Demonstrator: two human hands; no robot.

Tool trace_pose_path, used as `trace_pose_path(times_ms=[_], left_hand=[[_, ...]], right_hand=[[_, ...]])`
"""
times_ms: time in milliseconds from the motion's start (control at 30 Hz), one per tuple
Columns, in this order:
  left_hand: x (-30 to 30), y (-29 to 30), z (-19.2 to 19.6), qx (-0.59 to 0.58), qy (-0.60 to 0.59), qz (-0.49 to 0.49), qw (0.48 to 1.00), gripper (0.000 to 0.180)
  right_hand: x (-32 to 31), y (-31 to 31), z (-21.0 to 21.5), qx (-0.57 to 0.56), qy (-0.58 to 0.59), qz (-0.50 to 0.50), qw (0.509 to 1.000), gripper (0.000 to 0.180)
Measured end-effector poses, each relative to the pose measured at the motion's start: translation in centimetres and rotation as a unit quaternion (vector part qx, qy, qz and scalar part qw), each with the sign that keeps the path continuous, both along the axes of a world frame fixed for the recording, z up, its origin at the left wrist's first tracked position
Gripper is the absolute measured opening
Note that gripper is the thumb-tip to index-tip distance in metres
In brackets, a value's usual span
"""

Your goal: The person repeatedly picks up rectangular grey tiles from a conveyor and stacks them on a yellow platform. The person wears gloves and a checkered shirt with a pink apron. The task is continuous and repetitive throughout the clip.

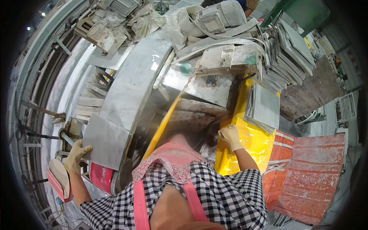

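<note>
My left hand (76, 156), in a cream glove, is at the left with its thumb over the edge of a grey stone-like tile (106, 140). Its other fingers are mostly hidden. That tile lies at the near end of a long row of similar grey tiles (126, 88) on a sloping, curved-looking surface. My right hand (230, 138), gloved alike, is over the left part of a wet, shiny yellow sheet (251, 143). Its fingers are curled, and whatever they may hold cannot be made out.
A yellow pole (163, 126) slants up before me. Stacked grey tiles (264, 105) stand on the yellow sheet, with more stacks (289, 53) beyond. A motor (220, 17) sits at the back. Orange sheeting (312, 172) lies at right, a red-and-cream object (59, 178) at left.
</note>
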State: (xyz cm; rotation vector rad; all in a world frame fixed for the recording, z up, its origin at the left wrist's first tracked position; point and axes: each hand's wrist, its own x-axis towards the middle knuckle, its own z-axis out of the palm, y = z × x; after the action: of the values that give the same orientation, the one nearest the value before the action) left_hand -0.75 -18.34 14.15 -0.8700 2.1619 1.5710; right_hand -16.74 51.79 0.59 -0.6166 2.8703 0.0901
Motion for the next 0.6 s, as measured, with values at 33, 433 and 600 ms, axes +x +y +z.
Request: trace_pose_path(times_ms=[33,433,600], left_hand=[[0.2,0.8,0.7,-0.016,-0.004,0.016,1.000,0.024],[-3.6,5.7,13.8,-0.174,0.186,0.110,0.961,0.029],[-13.6,13.1,9.5,0.019,0.326,0.102,0.940,0.039]], right_hand=[[0.0,0.0,-0.1,0.002,0.007,-0.001,1.000,0.040],[-0.4,0.0,-0.9,0.003,0.019,0.014,1.000,0.041],[-1.3,-0.5,0.3,-0.136,0.085,-0.009,0.987,0.033]])
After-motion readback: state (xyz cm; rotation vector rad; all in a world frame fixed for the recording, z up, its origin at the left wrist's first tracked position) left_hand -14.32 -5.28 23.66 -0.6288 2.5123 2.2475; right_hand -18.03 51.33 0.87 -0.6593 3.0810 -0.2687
